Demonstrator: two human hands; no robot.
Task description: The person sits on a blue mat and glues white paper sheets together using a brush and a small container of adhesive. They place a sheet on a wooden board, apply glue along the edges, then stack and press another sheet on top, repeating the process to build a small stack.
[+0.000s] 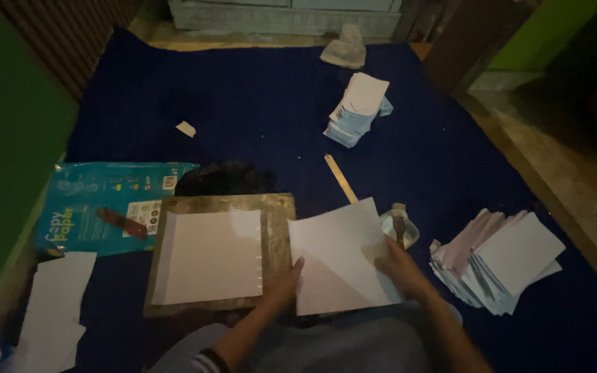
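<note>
A white sheet of paper [340, 252] lies in front of me on the blue mat, folded with a diagonal crease. My left hand [283, 284] presses on its left lower edge, next to a wooden board [278, 228]. My right hand [399, 266] rests on the sheet's right edge with fingers bent over it. More white paper [209, 255] lies flat on the board.
A small bowl with a brush [400, 224] sits just beyond my right hand. A wooden ruler [340, 178] lies behind it. Stacks of folded paper stand at the right [502, 259] and far back [359, 107]. A teal paper ream wrapper [105, 204] and loose sheets [57, 304] lie at left.
</note>
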